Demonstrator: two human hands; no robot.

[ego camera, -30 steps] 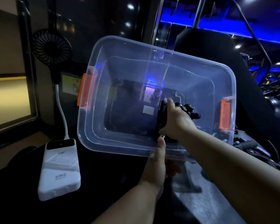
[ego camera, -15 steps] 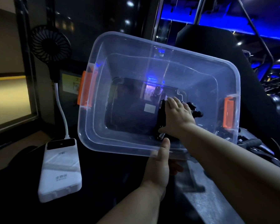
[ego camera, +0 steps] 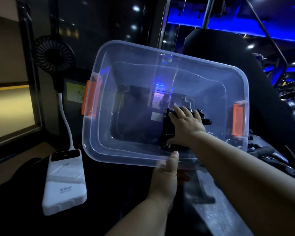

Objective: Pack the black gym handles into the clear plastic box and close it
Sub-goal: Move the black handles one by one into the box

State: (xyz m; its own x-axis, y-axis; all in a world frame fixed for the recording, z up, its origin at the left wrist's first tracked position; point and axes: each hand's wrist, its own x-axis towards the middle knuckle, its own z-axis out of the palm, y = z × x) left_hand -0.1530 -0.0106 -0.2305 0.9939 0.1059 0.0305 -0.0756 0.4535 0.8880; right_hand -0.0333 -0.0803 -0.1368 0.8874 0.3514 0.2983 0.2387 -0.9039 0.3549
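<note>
Right grip: the right hand (ego camera: 186, 125) lies flat, fingers spread, over a black handle (ego camera: 168, 132) on the floor of the box, pressing or setting it down; whether the fingers curl round it I cannot tell.
Left grip: the left hand (ego camera: 165, 178) pinches the near rim of the clear box (ego camera: 160, 65), thumb on top and fingers underneath, holding it tilted toward the camera.
Handle: low in the box, centre-right of the frame (one black piece, too dark to count parts).
Done: one handle looks to be in.
Left: more dark gear sits at the right edge (ego camera: 269, 150), possibly further handles; no lid is in view, and both orange latches (ego camera: 89, 97) hang unfastened.
Arms: right forearm reaches in from lower right; left rises from the bottom centre.
Nearby: a white power bank (ego camera: 65, 183) lower left, a small fan (ego camera: 54, 53) upper left.
</note>
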